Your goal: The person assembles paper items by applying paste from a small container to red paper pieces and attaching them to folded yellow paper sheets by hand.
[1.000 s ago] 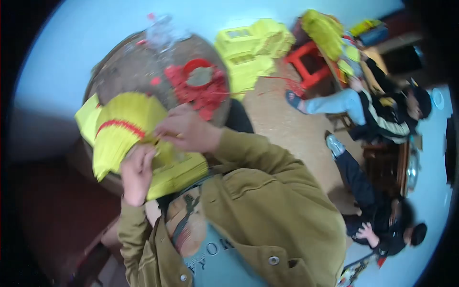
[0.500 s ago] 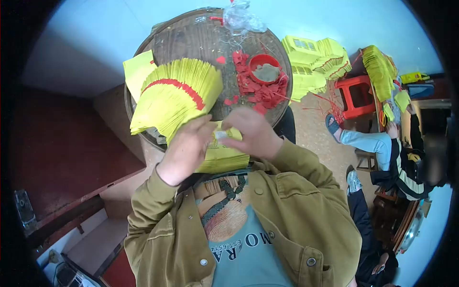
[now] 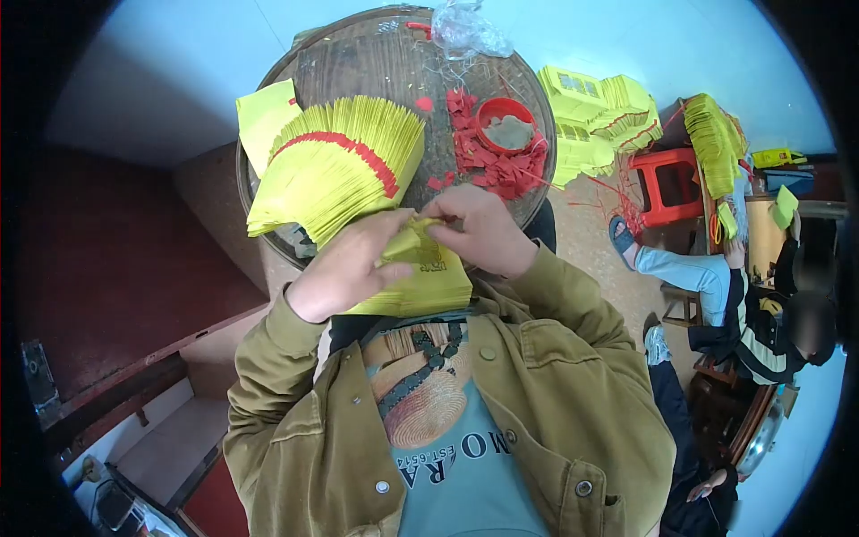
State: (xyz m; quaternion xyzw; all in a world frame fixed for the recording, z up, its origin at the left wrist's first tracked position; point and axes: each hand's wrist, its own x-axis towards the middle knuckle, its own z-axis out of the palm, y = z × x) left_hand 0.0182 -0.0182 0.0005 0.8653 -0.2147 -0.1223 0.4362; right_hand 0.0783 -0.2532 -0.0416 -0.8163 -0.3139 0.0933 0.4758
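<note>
My left hand (image 3: 344, 271) lies over a stack of yellow paper (image 3: 416, 291) at my lap, thumb apart from the fingers, fingertips at the top sheet's far edge. My right hand (image 3: 488, 234) pinches the raised edge of that top sheet (image 3: 428, 228) between thumb and fingers. Dark print shows on the sheet. Just beyond my left hand, a fanned bundle of folded yellow paper (image 3: 327, 183) with a red band across it rests on the round wooden table (image 3: 358, 63).
Red paper pieces (image 3: 506, 179) surround a red bowl (image 3: 506, 125) of greyish paste. A clear plastic bag (image 3: 470, 31) lies at the table's far edge. More yellow bundles (image 3: 591, 116), a red stool (image 3: 667, 188) and two seated people are at the right.
The view has shifted and steadied since a second ago. My hands have moved from the fanned bundle to the stack at my lap, and my right hand has taken hold of the top sheet.
</note>
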